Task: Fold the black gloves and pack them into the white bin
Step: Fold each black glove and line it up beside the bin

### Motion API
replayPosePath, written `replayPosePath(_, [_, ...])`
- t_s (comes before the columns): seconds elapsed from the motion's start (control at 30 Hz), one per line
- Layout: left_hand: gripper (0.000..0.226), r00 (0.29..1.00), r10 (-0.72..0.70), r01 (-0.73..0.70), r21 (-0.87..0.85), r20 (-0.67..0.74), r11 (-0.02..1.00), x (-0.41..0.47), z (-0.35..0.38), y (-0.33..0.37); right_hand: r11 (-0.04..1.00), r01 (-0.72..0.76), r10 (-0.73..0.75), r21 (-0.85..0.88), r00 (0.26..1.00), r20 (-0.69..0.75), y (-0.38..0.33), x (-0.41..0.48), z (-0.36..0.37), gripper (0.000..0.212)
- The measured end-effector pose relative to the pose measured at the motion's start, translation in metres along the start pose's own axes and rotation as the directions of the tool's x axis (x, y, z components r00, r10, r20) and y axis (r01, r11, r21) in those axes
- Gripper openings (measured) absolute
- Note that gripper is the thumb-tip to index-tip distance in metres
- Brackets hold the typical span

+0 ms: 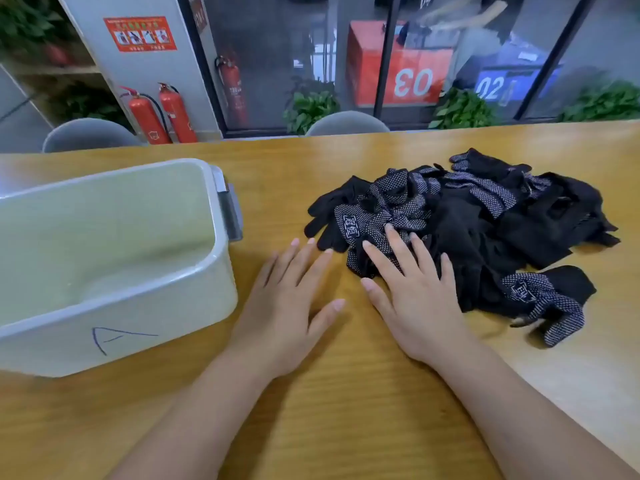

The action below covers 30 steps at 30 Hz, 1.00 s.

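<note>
Head view: one white bin [114, 306], one glove pile [478, 230], two hands flat

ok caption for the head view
Right hand on the black gloves pile, left hand flat beside it, white bin nearby

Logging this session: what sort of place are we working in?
Likely an office or small workshop: a long wooden table, fire extinguishers beside a glass partition, and potted plants along it.

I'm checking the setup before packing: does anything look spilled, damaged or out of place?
Nothing looks damaged or spilled. The black dotted knit gloves lie in a tangled, unfolded heap on the wooden table, right of the upright white plastic bin, which shows no gloves inside.
</note>
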State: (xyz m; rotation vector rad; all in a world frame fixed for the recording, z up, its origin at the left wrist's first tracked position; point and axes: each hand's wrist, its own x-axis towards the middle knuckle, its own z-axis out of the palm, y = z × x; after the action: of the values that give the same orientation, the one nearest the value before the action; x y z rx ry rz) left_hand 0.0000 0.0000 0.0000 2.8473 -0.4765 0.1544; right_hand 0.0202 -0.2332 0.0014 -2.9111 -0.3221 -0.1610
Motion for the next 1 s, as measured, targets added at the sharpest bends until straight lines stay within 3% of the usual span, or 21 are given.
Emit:
replayPosePath(0.27, [0.081,0.997,0.073,-0.070,0.094,-0.027,0.993,0.001,0.012,-0.005,0.997,0.001,-0.009,-0.079,0.995,-0.095,0.003,-0.002,0.009,0.061])
replayPosePath(0.43, [0.070,0.997,-0.018,0.032,0.198,-0.068,0.980,-0.010,0.006,0.009,0.988,0.002,-0.031,-0.156,0.983,-0.181,-0.007,-0.018,0.005,0.068])
replayPosePath(0.6, [0.064,0.986,-0.139,0.147,0.086,-0.091,0.985,-0.044,0.003,0.024,0.989,-0.042,0.012,-0.144,0.979,-0.204,-0.008,-0.046,0.003,0.057])
replayPosePath(0.87, [0.063,0.991,-0.068,0.072,0.034,-0.115,0.997,-0.056,0.003,0.026,0.984,-0.027,-0.025,-0.178,0.959,-0.283,-0.005,-0.056,-0.001,0.052])
replayPosePath(1.0, [0.063,0.991,-0.055,0.060,0.031,-0.119,0.998,-0.052,0.007,0.024,0.957,0.113,-0.193,-0.268,0.937,-0.292,-0.009,-0.050,0.000,0.047])
